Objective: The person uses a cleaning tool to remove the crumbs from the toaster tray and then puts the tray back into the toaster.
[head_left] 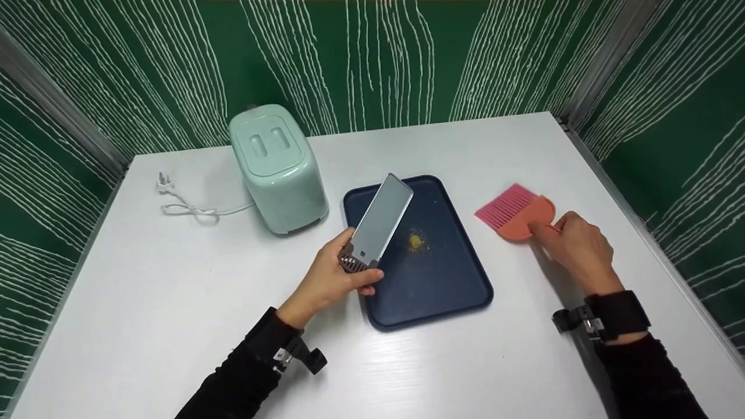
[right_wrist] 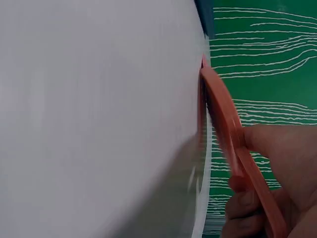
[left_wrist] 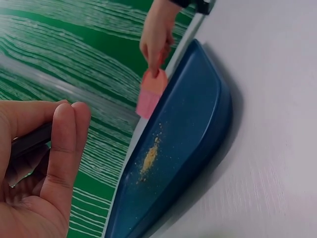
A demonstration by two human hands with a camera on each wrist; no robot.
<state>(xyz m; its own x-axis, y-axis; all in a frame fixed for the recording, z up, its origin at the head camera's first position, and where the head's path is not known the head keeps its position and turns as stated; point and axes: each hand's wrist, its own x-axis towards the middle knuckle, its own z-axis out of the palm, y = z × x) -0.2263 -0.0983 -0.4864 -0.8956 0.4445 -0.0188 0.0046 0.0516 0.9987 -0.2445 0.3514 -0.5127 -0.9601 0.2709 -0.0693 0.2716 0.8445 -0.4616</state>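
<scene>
My left hand (head_left: pixel 332 273) grips a crumb tray (head_left: pixel 383 218) by its dark slotted end. Its flat silvery pan tilts up over the left side of a navy serving tray (head_left: pixel 430 291). On that tray lies a small heap of yellowish crumbs (head_left: pixel 415 242), with fine specks around it. To the right, my right hand (head_left: pixel 582 250) pinches the handle of a small brush (head_left: pixel 527 224) with an orange body and pink bristles. The bristles point toward the serving tray, a short way from its right edge. In the right wrist view, the brush (right_wrist: pixel 225 106) appears edge-on.
A mint-green toaster (head_left: pixel 279 169) stands behind and left of the serving tray. Its white cord (head_left: pixel 198 210), looped and tied, lies beside it with the plug. Green walls with white streaks (head_left: pixel 384 64) enclose the white table (head_left: pixel 174 291) at the back and sides.
</scene>
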